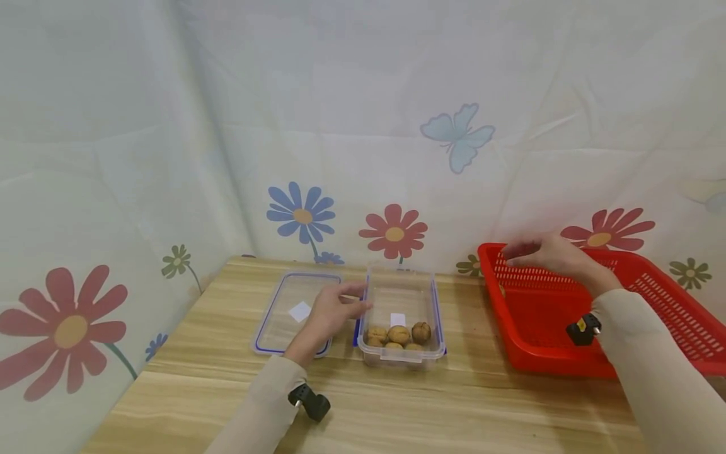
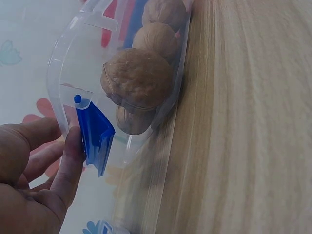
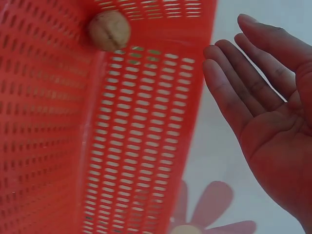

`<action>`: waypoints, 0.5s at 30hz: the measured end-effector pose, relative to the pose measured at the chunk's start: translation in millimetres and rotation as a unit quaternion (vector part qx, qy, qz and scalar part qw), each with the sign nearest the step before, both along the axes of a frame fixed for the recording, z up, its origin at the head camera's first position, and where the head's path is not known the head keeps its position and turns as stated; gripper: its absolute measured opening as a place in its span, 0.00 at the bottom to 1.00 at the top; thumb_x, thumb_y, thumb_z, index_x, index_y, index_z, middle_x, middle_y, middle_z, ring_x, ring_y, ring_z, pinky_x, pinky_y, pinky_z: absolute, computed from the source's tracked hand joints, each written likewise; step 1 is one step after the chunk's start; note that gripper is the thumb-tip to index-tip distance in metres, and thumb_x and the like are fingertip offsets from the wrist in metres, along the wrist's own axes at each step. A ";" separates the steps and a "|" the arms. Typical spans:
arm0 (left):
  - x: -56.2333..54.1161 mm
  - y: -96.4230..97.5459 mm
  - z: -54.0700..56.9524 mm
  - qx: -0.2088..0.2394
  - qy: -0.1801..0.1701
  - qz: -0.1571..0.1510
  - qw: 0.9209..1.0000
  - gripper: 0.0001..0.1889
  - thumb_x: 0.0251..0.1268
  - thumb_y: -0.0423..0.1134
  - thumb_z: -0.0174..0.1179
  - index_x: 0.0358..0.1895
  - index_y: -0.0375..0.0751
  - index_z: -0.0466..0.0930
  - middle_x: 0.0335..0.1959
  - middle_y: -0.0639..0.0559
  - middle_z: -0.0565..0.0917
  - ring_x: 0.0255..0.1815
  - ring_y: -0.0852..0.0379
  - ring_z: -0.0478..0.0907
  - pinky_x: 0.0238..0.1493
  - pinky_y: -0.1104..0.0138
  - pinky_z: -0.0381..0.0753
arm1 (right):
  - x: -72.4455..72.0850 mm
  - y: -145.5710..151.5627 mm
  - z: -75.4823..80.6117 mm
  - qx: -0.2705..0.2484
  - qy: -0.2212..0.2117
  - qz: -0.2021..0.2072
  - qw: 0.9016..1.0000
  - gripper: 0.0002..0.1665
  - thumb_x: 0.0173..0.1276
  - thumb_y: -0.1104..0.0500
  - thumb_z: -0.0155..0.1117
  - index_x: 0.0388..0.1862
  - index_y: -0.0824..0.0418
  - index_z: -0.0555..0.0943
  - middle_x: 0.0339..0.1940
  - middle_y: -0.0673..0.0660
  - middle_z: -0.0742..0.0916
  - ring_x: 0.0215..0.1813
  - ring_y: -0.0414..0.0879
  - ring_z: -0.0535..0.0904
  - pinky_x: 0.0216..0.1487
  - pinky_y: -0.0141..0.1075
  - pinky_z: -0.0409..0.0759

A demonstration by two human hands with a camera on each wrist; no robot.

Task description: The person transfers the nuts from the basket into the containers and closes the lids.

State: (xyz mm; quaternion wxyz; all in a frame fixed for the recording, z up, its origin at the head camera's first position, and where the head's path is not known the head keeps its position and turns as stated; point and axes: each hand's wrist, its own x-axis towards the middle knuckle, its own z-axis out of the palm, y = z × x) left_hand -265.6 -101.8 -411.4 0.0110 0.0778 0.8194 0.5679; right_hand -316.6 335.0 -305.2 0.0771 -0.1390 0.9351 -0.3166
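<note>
A clear plastic box [image 1: 400, 296] with several walnuts [image 1: 399, 334] gathered at its near end sits on the table. Beside its left wall is my left hand [image 1: 331, 310], fingers fairly straight. In the left wrist view, the fingertips [image 2: 73, 139] touch or nearly touch the rim by a blue latch [image 2: 95, 134] that hangs down. Over the far left part of a red basket [image 1: 544, 315] hovers my right hand [image 1: 547, 255], with nothing in it and its fingers extended. A single walnut [image 3: 109, 30] lies in a corner of that basket, mostly hidden in the head view.
The box's clear lid [image 1: 283, 315], edged with a blue seal, lies flat to the left, partly behind the left hand. A flower-printed curtain [image 1: 340, 126] hangs behind and left of the wooden table [image 1: 227, 403]. Each wrist wears a small black camera [image 1: 309, 402].
</note>
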 end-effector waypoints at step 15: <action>0.6 -0.1 0.1 0.000 0.005 -0.004 1.000 0.23 0.72 0.34 0.70 0.67 0.33 0.82 0.60 0.38 0.85 0.46 0.46 0.90 0.51 0.54 0.88 | -12.5 13.0 -30.8 -0.018 -0.069 0.008 0.997 0.34 0.72 0.57 0.75 0.73 0.67 0.78 0.69 0.69 0.82 0.65 0.64 0.77 0.61 0.57 0.83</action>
